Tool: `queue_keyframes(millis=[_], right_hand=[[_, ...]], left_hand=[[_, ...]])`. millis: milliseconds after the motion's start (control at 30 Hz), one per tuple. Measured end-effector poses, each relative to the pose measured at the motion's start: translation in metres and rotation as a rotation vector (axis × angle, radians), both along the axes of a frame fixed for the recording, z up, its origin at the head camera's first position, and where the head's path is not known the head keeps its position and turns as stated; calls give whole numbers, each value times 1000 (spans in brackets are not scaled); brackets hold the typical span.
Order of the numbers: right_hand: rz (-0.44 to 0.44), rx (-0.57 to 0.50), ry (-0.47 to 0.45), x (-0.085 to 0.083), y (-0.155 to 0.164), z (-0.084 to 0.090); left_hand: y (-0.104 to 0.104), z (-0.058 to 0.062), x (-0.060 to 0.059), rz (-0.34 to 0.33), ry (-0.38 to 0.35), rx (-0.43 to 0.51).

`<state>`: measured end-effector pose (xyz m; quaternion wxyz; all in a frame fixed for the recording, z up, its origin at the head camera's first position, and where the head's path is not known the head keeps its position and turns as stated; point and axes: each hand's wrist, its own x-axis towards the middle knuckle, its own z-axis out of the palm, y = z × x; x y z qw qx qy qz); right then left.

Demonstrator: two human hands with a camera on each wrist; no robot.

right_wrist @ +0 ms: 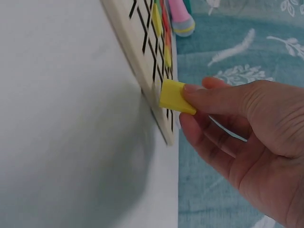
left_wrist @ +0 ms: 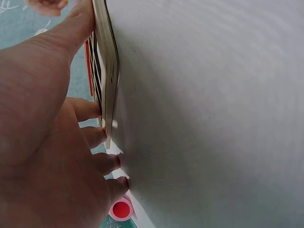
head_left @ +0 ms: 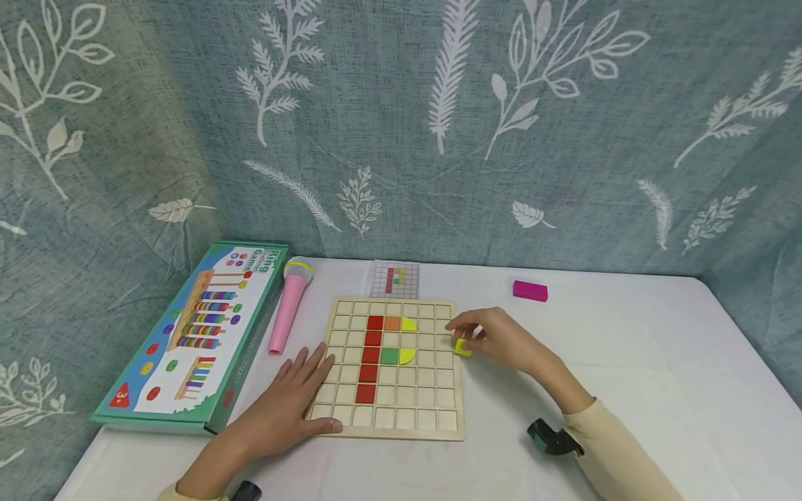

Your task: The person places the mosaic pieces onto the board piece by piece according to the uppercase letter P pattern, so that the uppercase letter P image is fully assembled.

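yellow block [head_left: 462, 347]: a small, flat-faced piece in plain yellow, pinched at your right fingertips just off the right edge of the board, above the worktop.
right hand [head_left: 498, 338]: your thumb and forefinger are closed on the yellow block; the other fingers curl loosely beneath.
grid board [head_left: 432, 407]: a pale wooden tray of square cells lying flat on the worktop; a red column, an orange square, a green square and two yellow half-rounds already sit in it.
left hand [head_left: 294, 400]: your fingers lie straight and spread on the board's lower left corner, pressing it flat and gripping nothing.
step in hand: judging by the pinch, you are carrying the block to the board.
next move: it likely calls for squaring the block to one empty cell and lowering it while your left hand steadies the board.
pattern card [head_left: 395, 279]: a small gridded sheet lying just beyond the board's far edge.
around it: a pink toy microphone [head_left: 289, 304] and a game box [head_left: 197, 334] lie left of the board; a magenta block [head_left: 530, 291] lies well apart at the far right.
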<state>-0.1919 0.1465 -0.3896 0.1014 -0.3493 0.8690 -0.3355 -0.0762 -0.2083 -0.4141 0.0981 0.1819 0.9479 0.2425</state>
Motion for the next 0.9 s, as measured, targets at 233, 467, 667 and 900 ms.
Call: queue_keyframes(millis=[233, 467, 667, 900], right_hand=[[37, 1, -2, -11, -27, 1], [59, -7, -11, -17, -54, 1], [84, -32, -5, -21, -71, -2], [92, -49, -26, -22, -80, -10]], left_hand=[[0, 1, 0, -1, -2, -5], [1, 2, 0, -3, -7, -8], [0, 1, 0, 2, -28, -12], [-1, 2, -1, 8, -48, -3]])
